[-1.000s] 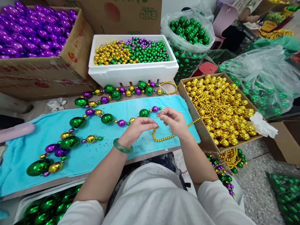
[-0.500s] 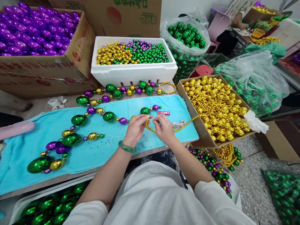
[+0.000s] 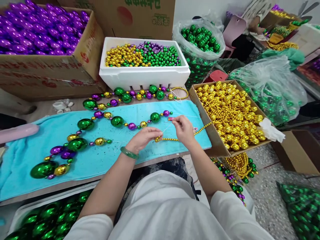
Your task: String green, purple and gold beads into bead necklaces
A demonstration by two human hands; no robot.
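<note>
My left hand (image 3: pixel 146 136), with a green bangle at its wrist, pinches the end of a gold bead string (image 3: pixel 170 139) over the turquoise towel (image 3: pixel 140 153). A thin clear thread (image 3: pixel 166 128) slants up from those fingers toward my right hand (image 3: pixel 183 128), which is closed in a pinch on it. The gold string passes below my right hand toward the box on the right. Just behind my right fingertips lies a small red-pink packet (image 3: pixel 171 119), partly covered. A necklace of green, purple and gold beads (image 3: pixel 117 121) curves across the towel.
At the back stand a carton of purple beads (image 3: pixel 87 66) and a white foam box (image 3: pixel 145 75) of small beads. Another beaded strand (image 3: pixel 126 97) lies before the foam box. A carton of gold beads (image 3: pixel 202 110) borders the towel's right side. Bagged green beads (image 3: pixel 270 86) sit beyond.
My hands have drawn apart: the right moved up and right to the packet, the left slightly left and down. Thread now shows between them. The view has shifted slightly.
</note>
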